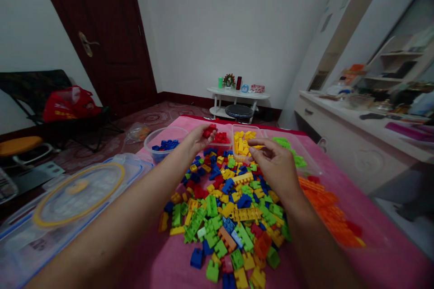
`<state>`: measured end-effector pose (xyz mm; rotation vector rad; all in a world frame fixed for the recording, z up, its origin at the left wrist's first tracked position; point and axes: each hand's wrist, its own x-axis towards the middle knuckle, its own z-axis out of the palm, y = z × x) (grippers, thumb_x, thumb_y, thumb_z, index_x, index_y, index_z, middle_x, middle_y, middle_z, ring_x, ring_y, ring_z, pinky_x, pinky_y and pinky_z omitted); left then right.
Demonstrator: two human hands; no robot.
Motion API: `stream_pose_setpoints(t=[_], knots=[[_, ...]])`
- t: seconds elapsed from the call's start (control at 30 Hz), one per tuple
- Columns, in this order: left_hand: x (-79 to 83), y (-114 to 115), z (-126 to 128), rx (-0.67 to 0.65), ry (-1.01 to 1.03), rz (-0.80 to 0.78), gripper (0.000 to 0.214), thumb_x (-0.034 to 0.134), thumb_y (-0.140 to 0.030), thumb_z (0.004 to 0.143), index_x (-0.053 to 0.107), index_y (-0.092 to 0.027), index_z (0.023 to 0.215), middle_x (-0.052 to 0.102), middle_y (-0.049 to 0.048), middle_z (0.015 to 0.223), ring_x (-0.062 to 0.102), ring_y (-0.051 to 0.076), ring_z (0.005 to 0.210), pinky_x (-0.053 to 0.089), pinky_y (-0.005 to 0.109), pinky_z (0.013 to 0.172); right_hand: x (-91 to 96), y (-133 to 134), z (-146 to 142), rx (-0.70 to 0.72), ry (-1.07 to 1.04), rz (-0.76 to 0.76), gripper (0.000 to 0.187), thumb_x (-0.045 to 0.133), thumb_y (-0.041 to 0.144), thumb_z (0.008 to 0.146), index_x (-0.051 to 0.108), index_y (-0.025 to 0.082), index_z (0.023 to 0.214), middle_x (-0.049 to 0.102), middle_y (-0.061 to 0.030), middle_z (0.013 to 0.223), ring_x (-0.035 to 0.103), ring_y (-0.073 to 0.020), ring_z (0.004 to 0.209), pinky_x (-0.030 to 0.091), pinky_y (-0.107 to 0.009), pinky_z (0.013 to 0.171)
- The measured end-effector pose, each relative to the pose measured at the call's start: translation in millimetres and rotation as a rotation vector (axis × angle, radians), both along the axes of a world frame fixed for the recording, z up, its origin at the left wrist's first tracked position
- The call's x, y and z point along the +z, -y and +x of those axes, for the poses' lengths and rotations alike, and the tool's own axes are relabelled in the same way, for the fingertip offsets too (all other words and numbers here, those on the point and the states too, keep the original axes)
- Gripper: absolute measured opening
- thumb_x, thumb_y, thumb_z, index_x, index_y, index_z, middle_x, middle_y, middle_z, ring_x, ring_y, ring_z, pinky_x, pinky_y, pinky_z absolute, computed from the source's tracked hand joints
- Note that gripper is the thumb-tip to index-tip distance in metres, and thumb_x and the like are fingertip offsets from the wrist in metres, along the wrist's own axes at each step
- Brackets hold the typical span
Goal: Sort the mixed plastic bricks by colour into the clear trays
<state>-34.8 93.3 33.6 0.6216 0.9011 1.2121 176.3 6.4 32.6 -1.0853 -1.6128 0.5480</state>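
Observation:
My left hand reaches over the container of red bricks, its fingers closed on a red toy building brick. My right hand is at the right edge of the clear container of yellow bricks. Its thumb and index finger are bent toward each other, with a yellow toy building brick showing between them. Below both hands spreads a large loose pile of mixed bricks in green, yellow, blue, red and orange. More red bricks lie in the container beside my left fingers.
A round tub with blue bricks stands left. Green bricks and orange bricks sit in clear containers on the right. A clear box lid lies at the left edge. Pink cloth covers the table.

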Motion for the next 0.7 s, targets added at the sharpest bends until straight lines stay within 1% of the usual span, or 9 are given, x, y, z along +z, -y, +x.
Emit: stream_pose_setpoints(t=[0.13, 0.23, 0.3, 0.33, 0.37, 0.43, 0.5, 0.6, 0.7], knots=[[8.2, -26, -8, 0.154, -0.393, 0.19, 0.023, 0.057, -0.026, 0.079, 0.059, -0.014, 0.099, 0.064, 0.0042, 0.089, 0.057, 0.01, 0.076, 0.046, 0.018, 0.066, -1.1, 0, 0, -0.002, 0.044, 0.01, 0.018, 0.056, 0.025, 0.078, 0.067, 0.017, 0.089, 0.069, -0.0077, 0.091, 0.065, -0.0158, 0.063, 0.05, -0.027, 0.059], [-2.7, -17, -9, 0.127, -0.626, 0.294, 0.026, 0.069, -0.021, 0.065, 0.066, -0.014, 0.09, 0.067, 0.0034, 0.089, 0.057, 0.014, 0.084, 0.043, 0.021, 0.075, -2.9, -2, -1, 0.006, 0.098, 0.006, 0.018, 0.056, 0.024, 0.077, 0.069, 0.017, 0.086, 0.07, -0.0064, 0.085, 0.063, -0.0154, 0.063, 0.048, -0.026, 0.057], [-13.9, 0, -8, 0.03, -0.778, 0.349, 0.02, 0.069, -0.021, 0.061, 0.068, -0.013, 0.08, 0.066, 0.0022, 0.077, 0.058, 0.015, 0.078, 0.043, 0.023, 0.073, -4.9, -3, -1, 0.014, 0.142, -0.003, 0.018, 0.055, 0.024, 0.077, 0.07, 0.017, 0.084, 0.07, -0.0055, 0.082, 0.062, -0.015, 0.064, 0.047, -0.025, 0.057], [-19.0, 11, -9, -0.057, -0.875, 0.38, 0.019, 0.069, -0.022, 0.061, 0.069, -0.013, 0.077, 0.065, 0.0017, 0.071, 0.058, 0.016, 0.073, 0.043, 0.024, 0.07, -6.5, -4, -1, 0.021, 0.168, -0.01, 0.018, 0.055, 0.024, 0.077, 0.07, 0.017, 0.083, 0.07, -0.0051, 0.082, 0.061, -0.0148, 0.064, 0.046, -0.025, 0.058], [-23.4, 21, -9, -0.2, -1.069, 0.451, 0.019, 0.067, -0.025, 0.063, 0.069, -0.014, 0.079, 0.064, 0.0008, 0.068, 0.057, 0.015, 0.069, 0.043, 0.024, 0.067, -8.5, -5, -1, 0.032, 0.195, -0.023, 0.018, 0.055, 0.023, 0.077, 0.07, 0.017, 0.083, 0.07, -0.0047, 0.082, 0.061, -0.0148, 0.065, 0.046, -0.025, 0.06], [-29.6, 41, -10, -0.448, -1.394, 0.589, 0.03, 0.066, -0.026, 0.062, 0.07, -0.018, 0.09, 0.066, 0.0006, 0.075, 0.058, 0.016, 0.07, 0.043, 0.025, 0.066, -14.1, -7, -2, 0.078, 0.259, -0.072, 0.018, 0.056, 0.021, 0.076, 0.071, 0.018, 0.085, 0.07, -0.0037, 0.083, 0.06, -0.0145, 0.067, 0.046, -0.025, 0.061], [-33.5, 56, -11, -0.546, -1.61, 0.701, 0.041, 0.069, -0.026, 0.059, 0.068, -0.022, 0.101, 0.066, 0.0018, 0.09, 0.059, 0.018, 0.08, 0.044, 0.026, 0.071, -21.1, -7, -4, 0.169, 0.355, -0.121, 0.021, 0.057, 0.018, 0.073, 0.071, 0.019, 0.089, 0.07, -0.0028, 0.085, 0.06, -0.0138, 0.067, 0.045, -0.024, 0.062], [-40.8, 67, -9, -0.49, -1.727, 0.745, 0.048, 0.068, -0.023, 0.059, 0.065, -0.026, 0.108, 0.061, 0.0043, 0.104, 0.058, 0.02, 0.091, 0.045, 0.026, 0.076, -30.4, -3, -8, 0.309, 0.559, -0.131, 0.032, 0.061, 0.013, 0.067, 0.07, 0.022, 0.096, 0.069, -0.0017, 0.089, 0.061, -0.0149, 0.073, 0.045, -0.025, 0.066], [-52.3, 69, -3, -0.377, -1.754, 0.71, 0.044, 0.064, -0.021, 0.063, 0.065, -0.027, 0.107, 0.057, 0.0056, 0.104, 0.058, 0.021, 0.091, 0.045, 0.027, 0.076, -34.5, 2, -14, 0.366, 0.721, -0.118, 0.034, 0.063, 0.012, 0.065, 0.071, 0.025, 0.096, 0.069, -0.0014, 0.093, 0.061, -0.0187, 0.086, 0.043, -0.027, 0.074]])
